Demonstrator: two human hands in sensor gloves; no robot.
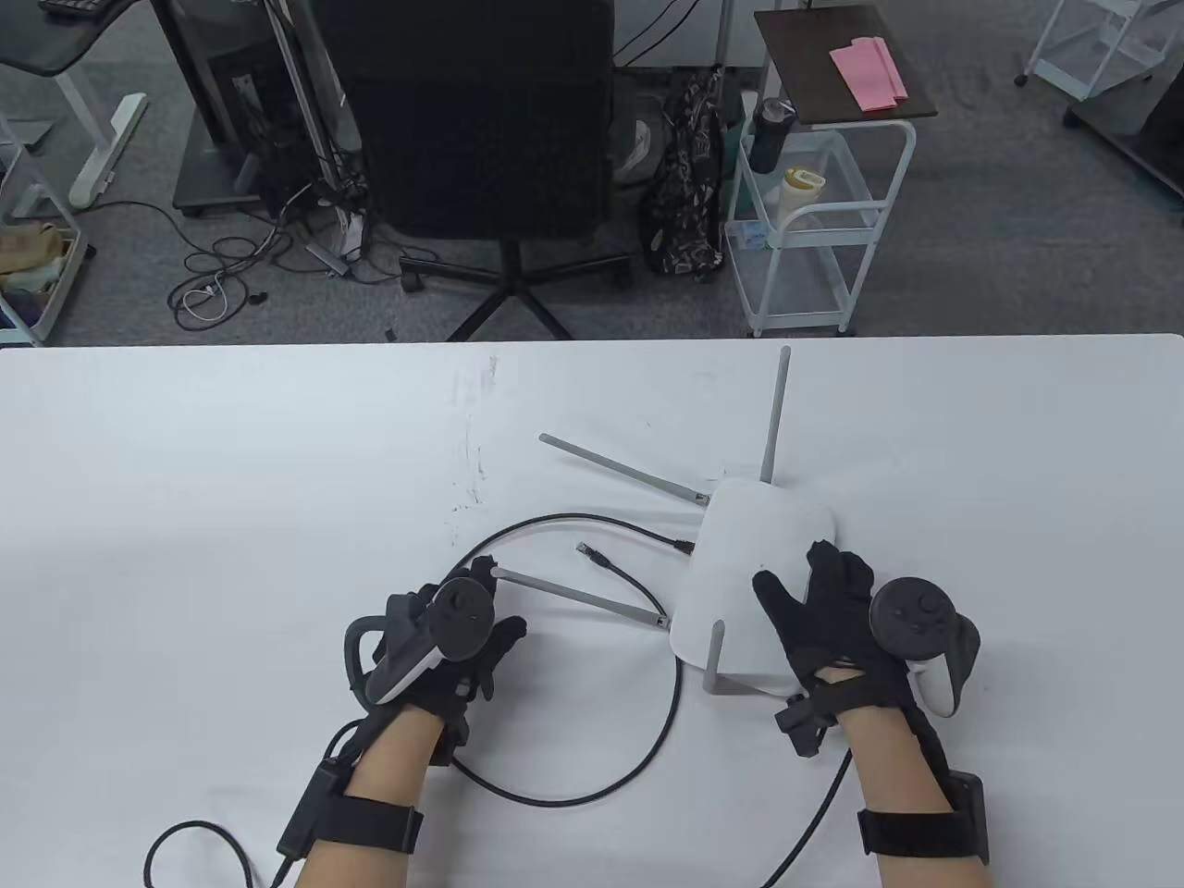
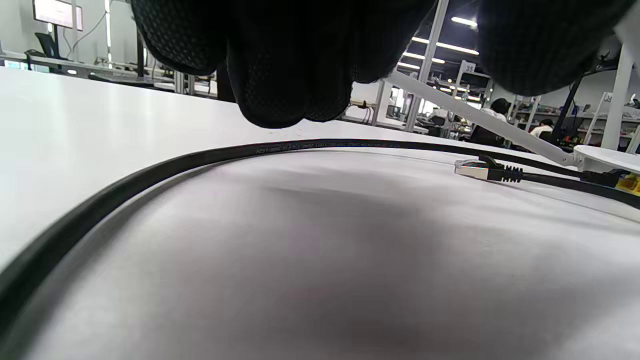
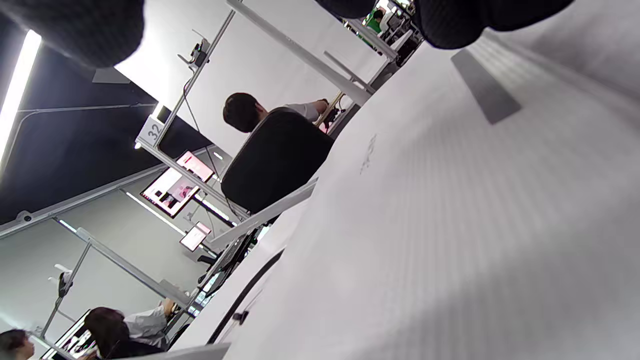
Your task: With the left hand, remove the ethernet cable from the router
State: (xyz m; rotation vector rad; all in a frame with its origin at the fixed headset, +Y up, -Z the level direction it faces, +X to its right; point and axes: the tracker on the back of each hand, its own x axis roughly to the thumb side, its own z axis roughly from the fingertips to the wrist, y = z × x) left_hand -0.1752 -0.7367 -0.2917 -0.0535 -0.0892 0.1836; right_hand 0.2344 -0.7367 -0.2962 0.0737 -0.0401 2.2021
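A white router (image 1: 749,546) with grey antennas lies on the white table (image 1: 231,481). A black ethernet cable (image 1: 555,797) loops on the table; one end sits plugged into the router's left side (image 1: 683,546), the other plug (image 1: 588,551) lies free. My left hand (image 1: 495,601) rests on the table over the cable loop, gripping nothing. In the left wrist view its fingers (image 2: 290,75) hang just above the cable (image 2: 300,146), with the free plug (image 2: 472,169) beyond. My right hand (image 1: 795,573) rests flat on the router's top, fingers spread.
One antenna (image 1: 583,597) lies flat just beyond my left fingertips; another (image 1: 629,472) points left and one (image 1: 775,416) points away. Glove wires trail at the near edge (image 1: 185,832). A black office chair (image 1: 490,120) and a white cart (image 1: 814,213) stand behind the table.
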